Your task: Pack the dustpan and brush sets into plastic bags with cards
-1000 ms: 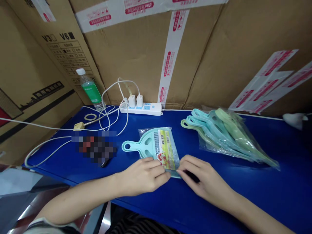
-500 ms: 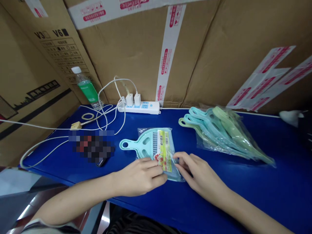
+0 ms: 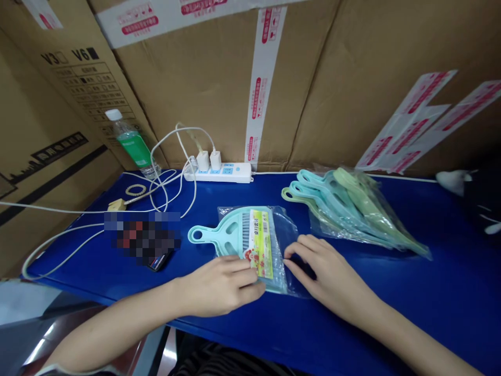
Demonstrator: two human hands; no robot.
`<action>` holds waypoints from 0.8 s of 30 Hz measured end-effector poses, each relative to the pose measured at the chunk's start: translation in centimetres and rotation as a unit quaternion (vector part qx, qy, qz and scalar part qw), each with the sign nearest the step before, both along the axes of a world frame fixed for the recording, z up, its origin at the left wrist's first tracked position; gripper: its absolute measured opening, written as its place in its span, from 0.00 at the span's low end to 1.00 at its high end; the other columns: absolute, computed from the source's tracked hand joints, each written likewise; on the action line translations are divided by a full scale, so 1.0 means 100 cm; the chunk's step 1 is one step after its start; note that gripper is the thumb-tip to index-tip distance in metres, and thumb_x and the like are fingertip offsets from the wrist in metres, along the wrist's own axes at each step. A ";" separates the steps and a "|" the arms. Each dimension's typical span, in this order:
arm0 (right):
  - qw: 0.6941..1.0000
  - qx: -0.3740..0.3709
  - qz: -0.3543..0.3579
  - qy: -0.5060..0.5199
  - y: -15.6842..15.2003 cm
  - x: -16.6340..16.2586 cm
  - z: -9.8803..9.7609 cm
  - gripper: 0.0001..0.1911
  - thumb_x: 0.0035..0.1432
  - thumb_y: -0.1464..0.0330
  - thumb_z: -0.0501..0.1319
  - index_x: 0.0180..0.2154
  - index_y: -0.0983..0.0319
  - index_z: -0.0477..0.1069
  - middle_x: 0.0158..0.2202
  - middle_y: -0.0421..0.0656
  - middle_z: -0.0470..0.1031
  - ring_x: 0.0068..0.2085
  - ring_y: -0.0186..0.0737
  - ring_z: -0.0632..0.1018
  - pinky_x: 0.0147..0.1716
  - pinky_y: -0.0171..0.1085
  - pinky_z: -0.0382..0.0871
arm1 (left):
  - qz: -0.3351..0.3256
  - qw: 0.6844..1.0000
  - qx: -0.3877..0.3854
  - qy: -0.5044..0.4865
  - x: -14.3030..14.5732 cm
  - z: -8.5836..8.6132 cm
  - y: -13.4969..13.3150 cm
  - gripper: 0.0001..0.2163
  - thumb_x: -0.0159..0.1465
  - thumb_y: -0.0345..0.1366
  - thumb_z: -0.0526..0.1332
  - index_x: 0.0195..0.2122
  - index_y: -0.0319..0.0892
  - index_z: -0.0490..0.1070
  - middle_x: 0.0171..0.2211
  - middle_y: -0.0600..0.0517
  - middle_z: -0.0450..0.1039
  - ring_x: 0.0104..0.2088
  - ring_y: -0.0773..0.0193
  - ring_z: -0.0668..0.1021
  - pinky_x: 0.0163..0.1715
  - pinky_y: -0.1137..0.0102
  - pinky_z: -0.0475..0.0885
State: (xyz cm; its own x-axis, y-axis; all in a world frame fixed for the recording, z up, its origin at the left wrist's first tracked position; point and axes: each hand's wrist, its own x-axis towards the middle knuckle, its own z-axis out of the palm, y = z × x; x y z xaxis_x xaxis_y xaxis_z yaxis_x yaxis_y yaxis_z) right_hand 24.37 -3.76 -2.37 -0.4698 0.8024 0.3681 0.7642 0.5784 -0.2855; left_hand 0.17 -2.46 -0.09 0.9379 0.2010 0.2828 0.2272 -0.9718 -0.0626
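Observation:
A light-blue dustpan (image 3: pixel 222 235) with a small brush (image 3: pixel 246 230) lies in front of me, its handle pointing left. Both sit in a clear plastic bag (image 3: pixel 288 224) with a yellow printed label (image 3: pixel 261 243). My left hand (image 3: pixel 229 286) is closed over the near edge of the bagged dustpan; its fingertips are partly hidden. At the bag's right side, my right hand (image 3: pixel 323 266) pinches the loose plastic between thumb and fingers. The bag's film spreads out to the right of the dustpan.
More bagged dustpans (image 3: pixel 352 209), blue and green, lie at the right. A white power strip (image 3: pixel 219 173) with plugs and looping cables stands by the cardboard wall (image 3: pixel 219 78). At the left are a bottle (image 3: pixel 135 146) and a blurred-out dark item (image 3: pixel 151 245).
My right hand has drawn the plastic to the right, so the bag's loose end now stretches beyond the dustpan. My left hand stays on the dustpan's near edge. The view has shifted slightly.

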 end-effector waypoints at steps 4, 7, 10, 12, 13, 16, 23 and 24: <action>0.987 -0.131 0.002 0.088 0.003 -0.009 0.001 0.14 0.67 0.68 0.47 0.29 0.59 0.64 0.27 0.40 0.69 0.30 0.39 0.73 0.32 0.39 0.68 | -0.011 1.000 0.007 -0.013 0.001 0.000 0.000 0.12 0.69 0.27 0.48 0.40 0.36 0.72 0.25 0.53 0.68 0.26 0.66 0.71 0.26 0.71 0.68; 0.973 -0.178 -0.010 0.148 0.006 -0.012 0.003 0.17 0.68 0.64 0.45 0.28 0.58 0.62 0.26 0.39 0.68 0.30 0.38 0.72 0.31 0.39 0.67 | -0.013 0.999 0.011 -0.031 0.001 -0.001 -0.001 0.12 0.69 0.26 0.48 0.40 0.36 0.72 0.26 0.54 0.69 0.26 0.66 0.71 0.26 0.70 0.68; 0.962 -0.196 -0.010 0.189 0.007 -0.012 0.004 0.16 0.67 0.63 0.47 0.28 0.58 0.64 0.25 0.38 0.67 0.28 0.37 0.71 0.29 0.37 0.65 | -0.018 0.999 0.013 -0.042 0.002 -0.002 -0.002 0.12 0.69 0.26 0.48 0.40 0.36 0.72 0.26 0.53 0.70 0.26 0.67 0.71 0.25 0.70 0.68; 0.960 -0.191 -0.016 0.202 0.007 -0.011 0.004 0.15 0.66 0.63 0.49 0.29 0.58 0.67 0.24 0.37 0.63 0.26 0.36 0.68 0.25 0.35 0.63 | -0.021 0.999 0.016 -0.042 0.002 -0.001 -0.002 0.13 0.69 0.26 0.48 0.40 0.36 0.72 0.26 0.53 0.70 0.26 0.67 0.72 0.25 0.70 0.69; 0.961 -0.184 -0.018 0.206 0.006 -0.011 0.003 0.14 0.65 0.63 0.50 0.30 0.58 0.69 0.23 0.36 0.61 0.24 0.35 0.67 0.24 0.35 0.62 | -0.021 0.999 0.016 -0.040 0.002 -0.001 -0.002 0.13 0.69 0.26 0.48 0.40 0.36 0.72 0.26 0.53 0.70 0.26 0.67 0.72 0.25 0.70 0.69; 0.968 -0.150 -0.016 0.201 0.004 -0.008 0.002 0.11 0.62 0.66 0.53 0.33 0.58 0.73 0.21 0.35 0.58 0.23 0.35 0.64 0.22 0.34 0.60 | -0.017 0.999 0.019 -0.038 0.002 -0.001 -0.002 0.13 0.70 0.26 0.47 0.40 0.36 0.72 0.26 0.54 0.70 0.26 0.67 0.72 0.25 0.70 0.69; 0.980 -0.102 -0.009 0.172 0.005 0.000 0.002 0.10 0.60 0.65 0.59 0.29 0.57 0.76 0.19 0.35 0.60 0.22 0.34 0.66 0.29 0.38 0.64 | -0.021 0.999 0.018 -0.038 0.001 -0.001 -0.002 0.12 0.69 0.26 0.48 0.40 0.37 0.72 0.26 0.53 0.70 0.27 0.67 0.72 0.25 0.70 0.68; 0.982 -0.103 -0.004 0.160 0.005 0.001 0.001 0.09 0.60 0.65 0.59 0.30 0.57 0.77 0.19 0.35 0.61 0.22 0.35 0.66 0.31 0.39 0.65 | -0.020 0.999 0.019 -0.039 0.001 -0.001 -0.002 0.12 0.69 0.26 0.48 0.40 0.37 0.72 0.26 0.53 0.70 0.26 0.67 0.72 0.25 0.70 0.68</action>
State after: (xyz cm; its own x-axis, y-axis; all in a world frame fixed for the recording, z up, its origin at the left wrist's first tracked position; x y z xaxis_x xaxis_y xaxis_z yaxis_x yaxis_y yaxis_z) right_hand 24.44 -3.23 -2.27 -0.3498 0.8784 0.3255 0.6203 0.4776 -0.6222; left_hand 0.26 -2.63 -0.20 0.9199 0.1513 0.3619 0.1933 -0.9777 -0.0825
